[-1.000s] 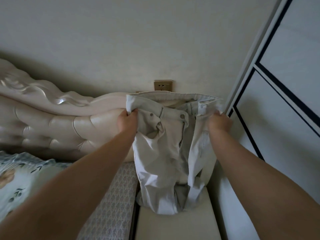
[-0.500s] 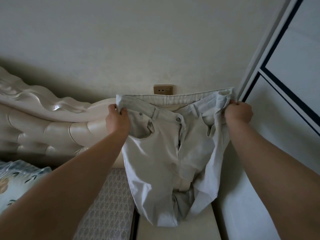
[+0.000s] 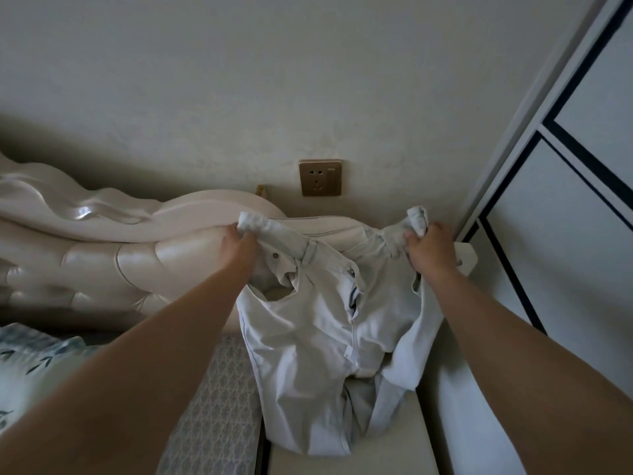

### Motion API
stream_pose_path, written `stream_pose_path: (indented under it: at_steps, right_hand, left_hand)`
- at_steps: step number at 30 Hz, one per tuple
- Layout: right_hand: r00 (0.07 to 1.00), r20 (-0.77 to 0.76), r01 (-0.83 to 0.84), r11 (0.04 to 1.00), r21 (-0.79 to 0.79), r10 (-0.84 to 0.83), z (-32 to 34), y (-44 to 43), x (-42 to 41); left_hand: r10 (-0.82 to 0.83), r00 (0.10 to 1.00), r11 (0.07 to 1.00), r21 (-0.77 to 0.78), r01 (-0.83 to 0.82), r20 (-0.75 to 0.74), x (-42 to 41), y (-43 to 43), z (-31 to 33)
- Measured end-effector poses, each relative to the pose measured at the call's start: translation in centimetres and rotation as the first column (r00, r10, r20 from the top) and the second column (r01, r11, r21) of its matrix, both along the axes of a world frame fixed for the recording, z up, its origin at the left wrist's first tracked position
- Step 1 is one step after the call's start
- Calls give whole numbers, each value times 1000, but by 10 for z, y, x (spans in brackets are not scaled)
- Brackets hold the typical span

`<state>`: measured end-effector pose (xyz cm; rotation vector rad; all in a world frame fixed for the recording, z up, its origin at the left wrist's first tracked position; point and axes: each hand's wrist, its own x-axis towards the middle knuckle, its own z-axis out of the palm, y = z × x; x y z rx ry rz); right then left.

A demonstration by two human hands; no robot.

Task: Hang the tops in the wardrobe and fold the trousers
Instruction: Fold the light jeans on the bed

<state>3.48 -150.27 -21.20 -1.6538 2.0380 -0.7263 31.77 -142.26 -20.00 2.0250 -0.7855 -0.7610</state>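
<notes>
— Over the bench point(image 3: 394, 452) beside the wardrobe point(image 3: 565, 241), I hold the trousers point(image 3: 308, 344) up by the waistband point(image 3: 287, 243). The legs slump in a heap onto the bench top.
— Handling?
— Pale woven cloth. My guess is light, limp, no stiffness, not slippery, not fragile. The fly point(image 3: 352, 296) gapes open, so the front sags. The best hold looks like the two waistband corners: thick seam, unlikely to slide.
— Hands?
— Left hand point(image 3: 239, 243) has its fingers curled round the left corner, back of hand toward me. Right hand point(image 3: 430, 250) bunches the right corner, with a fold poking up above the fist. Both arms reach forward, hands about level and well apart, and the front band dips between them.
— Fold-ready?
— Not yet, I judge. The legs are crumpled and want a shake, then laying flat.
</notes>
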Motion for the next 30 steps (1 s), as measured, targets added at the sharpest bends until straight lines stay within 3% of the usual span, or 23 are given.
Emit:
stream_pose_path:
  at_steps: [2, 4, 6, 10, 15, 20, 24, 30]
  right_hand:
    - [999, -48, 21, 1000, 22, -20, -1, -1, -3]
    - [997, -50, 58, 996, 68, -54, 2, -6, -6]
    - [994, 12, 104, 990, 91, -105, 8, -11, -13]
    - [944, 218, 236, 968, 83, -249, 19, -7, -36]
    - [885, 380, 311, 949, -49, -270, 37, 14, -62]
    - [850, 504, 312, 919, -241, -156, 71, 35, -73]
    - [685, 728, 277, 930, -240, -17, 105, 50, -72]
    - [353, 912, 155, 948, -280, 212, 171, 72, -81]
  left_hand:
    - [-22, 999, 999, -39, 20, -41, -4, -1, -3]
    - [-4, 1000, 1000, 5, 3, 16, -5, -1, -5]
    - [41, 995, 999, 29, -44, 96, -4, 0, -5]
    - [51, 986, 997, -72, -40, 157, 4, 10, -2]
    - [75, 984, 983, -177, -46, 163, 15, 33, 9]
    - [188, 964, 919, -381, -105, 188, 16, 55, 40]
    - [335, 918, 827, -533, -179, 211, 15, 66, 72]
    - [341, 922, 698, -707, -118, 182, 18, 88, 129]
